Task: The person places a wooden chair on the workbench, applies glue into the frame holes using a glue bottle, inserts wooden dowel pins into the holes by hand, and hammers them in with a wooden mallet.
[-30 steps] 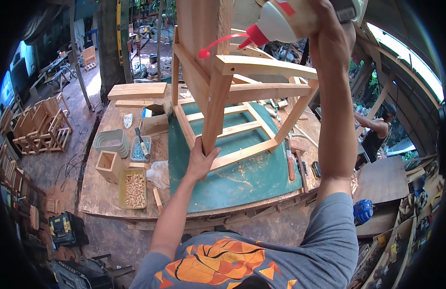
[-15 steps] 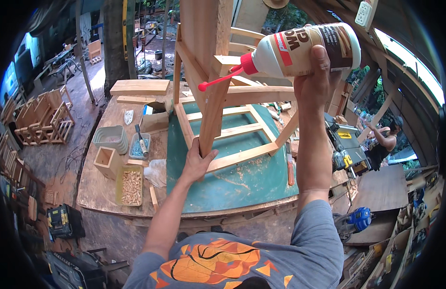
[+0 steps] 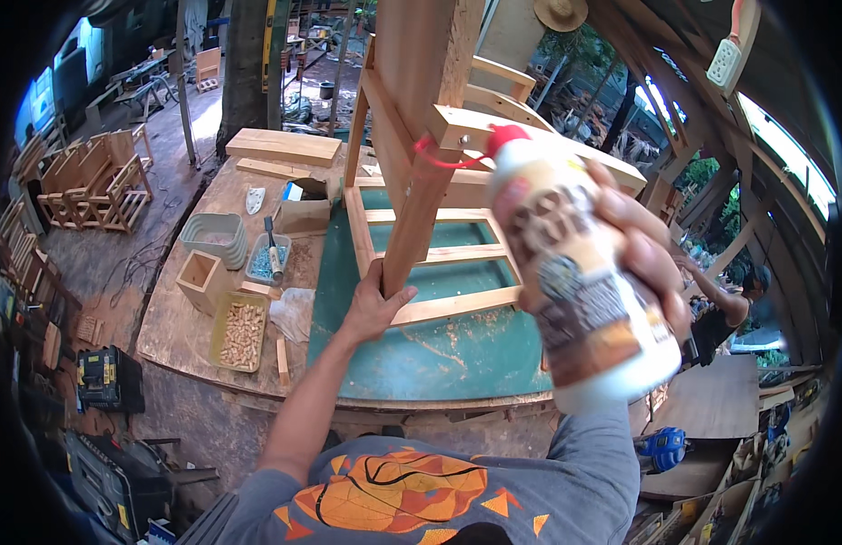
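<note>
My right hand (image 3: 641, 241) is wrapped round a white wood glue bottle (image 3: 580, 282) with a brown label, held upright but tilted, close to the camera and blurred. Its red cap points up, and the red cap strap reaches toward the top end of a chair leg. The wooden chair frame (image 3: 457, 307) rests on the green mat (image 3: 421, 363). My left hand (image 3: 375, 309) grips the lower end of the slanting chair leg (image 3: 415, 227), thumb on its right side. The bottle hides the right part of the chair frame.
On the bench's left stand a tub of wooden dowels (image 3: 239, 331), a hollow wooden box (image 3: 203, 280), a grey container (image 3: 214, 238) and a clear tub with a brush (image 3: 271, 259). Timber pieces (image 3: 284, 145) lie behind. Another person (image 3: 725, 313) works at the far right.
My right hand has lowered the glue bottle and turned it from nozzle-down sideways to cap-up. My left hand keeps its grip on the chair leg. The view has shifted slightly.
</note>
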Motion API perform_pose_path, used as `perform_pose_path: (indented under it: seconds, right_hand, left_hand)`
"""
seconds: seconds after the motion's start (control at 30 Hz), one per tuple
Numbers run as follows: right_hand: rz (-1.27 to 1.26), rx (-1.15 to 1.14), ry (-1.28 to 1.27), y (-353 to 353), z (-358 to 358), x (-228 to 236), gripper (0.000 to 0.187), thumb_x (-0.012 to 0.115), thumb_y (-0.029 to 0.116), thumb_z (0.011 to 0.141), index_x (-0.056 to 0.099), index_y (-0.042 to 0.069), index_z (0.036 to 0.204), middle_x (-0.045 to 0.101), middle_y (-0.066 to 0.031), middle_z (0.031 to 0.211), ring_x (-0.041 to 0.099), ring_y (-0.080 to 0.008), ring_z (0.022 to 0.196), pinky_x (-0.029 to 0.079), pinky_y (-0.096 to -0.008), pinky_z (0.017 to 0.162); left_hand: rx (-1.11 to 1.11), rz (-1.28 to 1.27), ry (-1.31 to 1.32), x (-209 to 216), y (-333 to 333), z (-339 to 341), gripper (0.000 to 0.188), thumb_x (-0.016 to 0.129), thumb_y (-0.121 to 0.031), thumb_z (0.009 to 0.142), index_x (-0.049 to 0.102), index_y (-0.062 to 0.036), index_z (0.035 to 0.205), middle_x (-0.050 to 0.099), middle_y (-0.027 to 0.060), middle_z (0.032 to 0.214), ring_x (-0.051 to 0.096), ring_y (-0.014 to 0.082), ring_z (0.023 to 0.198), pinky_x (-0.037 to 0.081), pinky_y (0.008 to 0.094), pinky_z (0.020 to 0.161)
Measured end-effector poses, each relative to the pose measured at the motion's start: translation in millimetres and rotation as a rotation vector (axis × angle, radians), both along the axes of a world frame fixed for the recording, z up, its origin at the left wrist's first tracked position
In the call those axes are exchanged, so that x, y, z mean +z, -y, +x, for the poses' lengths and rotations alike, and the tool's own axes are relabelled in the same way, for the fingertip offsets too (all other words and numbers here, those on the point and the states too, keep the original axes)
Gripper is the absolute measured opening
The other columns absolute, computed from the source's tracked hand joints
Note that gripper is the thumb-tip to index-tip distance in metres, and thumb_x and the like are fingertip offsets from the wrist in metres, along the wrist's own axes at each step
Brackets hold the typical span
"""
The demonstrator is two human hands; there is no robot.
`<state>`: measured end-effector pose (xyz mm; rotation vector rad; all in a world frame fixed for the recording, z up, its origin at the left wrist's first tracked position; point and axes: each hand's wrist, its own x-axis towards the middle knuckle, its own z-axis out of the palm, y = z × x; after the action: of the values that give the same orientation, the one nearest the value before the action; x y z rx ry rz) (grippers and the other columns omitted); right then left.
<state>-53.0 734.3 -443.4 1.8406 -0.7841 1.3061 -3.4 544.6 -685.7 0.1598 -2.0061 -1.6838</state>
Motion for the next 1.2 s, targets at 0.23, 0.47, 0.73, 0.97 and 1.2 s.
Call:
perform_pose_path:
  seconds: [0.23, 0.47, 0.73, 0.97, 1.2]
  right_hand:
    - [-0.087, 0.255, 0.443, -21, -25, -43, 0.112, 0.096, 0.033, 0.069, 0.023, 0.025, 0.154, 0.050, -0.0096, 0.143, 0.057, -0.0317, 0.131, 0.050, -0.0599, 0.110]
    - [-0.081, 0.134, 0.454, 1, -52, -71, 0.110, 0.095, 0.031, 0.071, 0.022, 0.020, 0.153, 0.050, -0.0135, 0.144, 0.056, -0.0368, 0.131, 0.051, -0.0673, 0.106]
    - [-0.006, -0.076, 0.494, -1, -58, -66, 0.110, 0.095, 0.033, 0.070, 0.023, 0.016, 0.151, 0.053, -0.0136, 0.141, 0.058, -0.0342, 0.129, 0.051, -0.0585, 0.109]
    - [0.078, 0.121, 0.337, 10, -30, -74, 0.062, 0.073, 0.025, 0.089, 0.041, 0.021, 0.142, 0.064, -0.0094, 0.129, 0.062, -0.0362, 0.122, 0.046, -0.0635, 0.110]
    - [0.065, 0.172, -0.256, -13, 0, -86, 0.069, 0.088, 0.019, 0.073, 0.053, 0.021, 0.133, 0.071, -0.0002, 0.121, 0.069, -0.0296, 0.110, 0.055, -0.0557, 0.099]
  left_hand:
    - [0.021, -0.074, 0.014, -3, -2, -9, 0.064, 0.078, -0.041, 0.089, 0.050, 0.0009, 0.128, 0.065, 0.0171, 0.103, 0.064, 0.0257, 0.095, 0.051, 0.0386, 0.085]
    - [0.044, -0.068, 0.061, 1, -3, -3, 0.068, 0.079, -0.044, 0.087, 0.049, 0.0009, 0.129, 0.065, 0.0181, 0.104, 0.064, 0.0267, 0.096, 0.051, 0.0385, 0.085]
    - [0.037, -0.025, 0.048, -4, -4, -9, 0.069, 0.081, -0.044, 0.087, 0.050, 0.0011, 0.129, 0.065, 0.0180, 0.108, 0.063, 0.0264, 0.099, 0.050, 0.0382, 0.087]
    - [0.061, -0.019, 0.019, -8, 0, -9, 0.069, 0.081, -0.041, 0.087, 0.050, 0.0009, 0.132, 0.065, 0.0171, 0.110, 0.063, 0.0258, 0.101, 0.050, 0.0386, 0.089]
    - [0.279, 0.236, -0.193, -16, -34, 58, 0.071, 0.070, -0.038, 0.096, 0.042, 0.0042, 0.146, 0.058, 0.0193, 0.134, 0.059, 0.0269, 0.121, 0.049, 0.0411, 0.101]
